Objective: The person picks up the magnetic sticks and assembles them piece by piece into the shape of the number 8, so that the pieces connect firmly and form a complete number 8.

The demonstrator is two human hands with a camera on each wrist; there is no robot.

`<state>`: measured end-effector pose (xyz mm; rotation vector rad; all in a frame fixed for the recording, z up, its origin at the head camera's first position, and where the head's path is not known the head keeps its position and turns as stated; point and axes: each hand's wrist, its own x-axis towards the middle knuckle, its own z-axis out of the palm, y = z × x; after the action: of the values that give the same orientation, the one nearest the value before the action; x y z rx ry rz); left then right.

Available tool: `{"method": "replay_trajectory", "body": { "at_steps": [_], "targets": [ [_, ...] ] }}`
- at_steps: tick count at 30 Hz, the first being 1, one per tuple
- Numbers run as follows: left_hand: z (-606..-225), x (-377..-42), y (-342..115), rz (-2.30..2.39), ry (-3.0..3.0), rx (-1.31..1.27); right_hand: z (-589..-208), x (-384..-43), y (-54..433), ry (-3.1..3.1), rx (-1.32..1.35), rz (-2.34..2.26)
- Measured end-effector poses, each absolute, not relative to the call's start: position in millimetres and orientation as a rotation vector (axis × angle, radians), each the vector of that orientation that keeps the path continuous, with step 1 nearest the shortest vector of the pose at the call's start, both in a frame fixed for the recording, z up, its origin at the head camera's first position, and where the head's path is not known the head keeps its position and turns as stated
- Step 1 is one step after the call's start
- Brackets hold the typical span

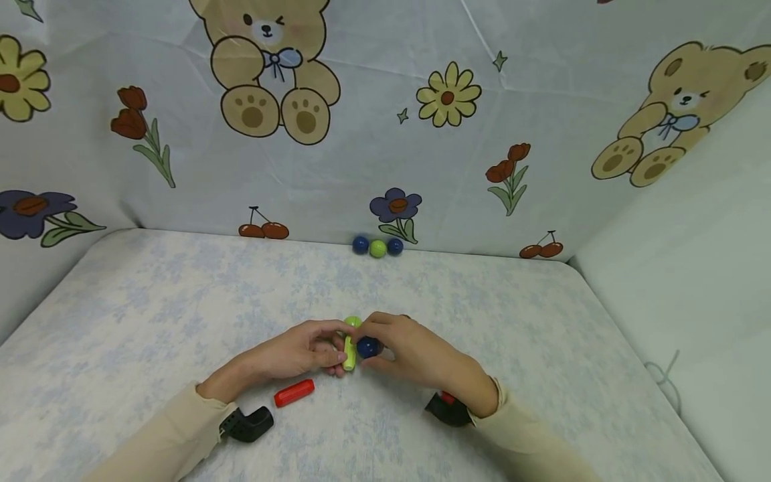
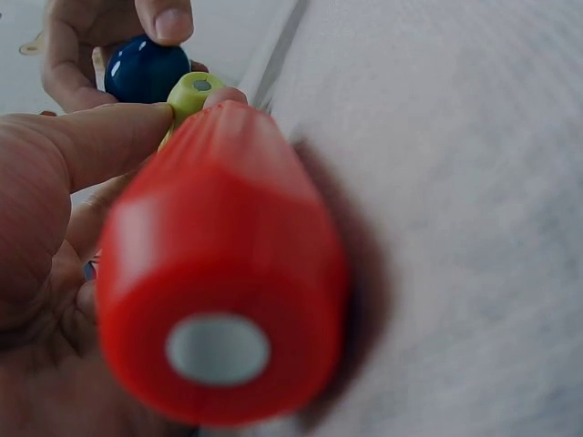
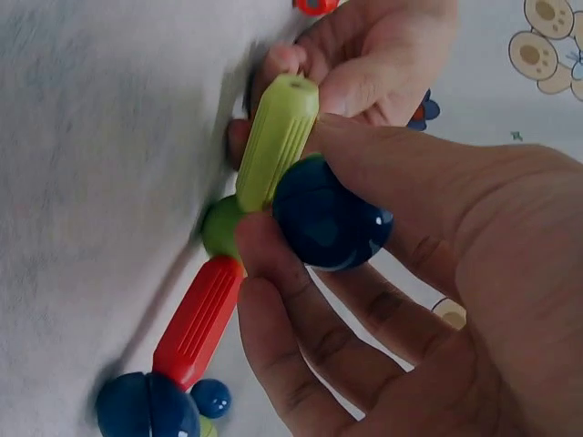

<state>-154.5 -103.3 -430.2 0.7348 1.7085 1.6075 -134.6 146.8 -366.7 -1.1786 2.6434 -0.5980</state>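
My left hand (image 1: 295, 351) pinches a yellow-green ribbed rod (image 1: 350, 353) between thumb and fingers. A green ball (image 1: 352, 322) sits at the rod's far end. In the right wrist view, a second red rod (image 3: 199, 323) runs on from that green ball to a blue ball (image 3: 150, 405); the right hand mostly hides this stretch from the head view. Between its thumb and fingers my right hand (image 1: 415, 348) holds another blue ball (image 3: 332, 218), close beside the yellow-green rod. A loose red rod (image 1: 294, 393) lies just below the left hand, large in the left wrist view.
Two blue balls (image 1: 360, 245) with a green ball (image 1: 377, 248) between them stand in a row at the table's back edge. Behind them hangs a cloth (image 1: 373, 100) printed with bears and flowers. Pale floral cloth covers the table (image 1: 181, 288). Each wrist wears a black device (image 1: 247, 424).
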Motion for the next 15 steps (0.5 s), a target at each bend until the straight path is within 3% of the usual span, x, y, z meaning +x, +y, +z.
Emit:
{"method": "replay_trajectory", "body": {
  "at_steps": [15],
  "targets": [
    [-431.3,-155.4,-103.0,1.586,1.735,0.752,-366.4,-120.9,135.9,2.573,-1.205,-0.516]
  ]
}}
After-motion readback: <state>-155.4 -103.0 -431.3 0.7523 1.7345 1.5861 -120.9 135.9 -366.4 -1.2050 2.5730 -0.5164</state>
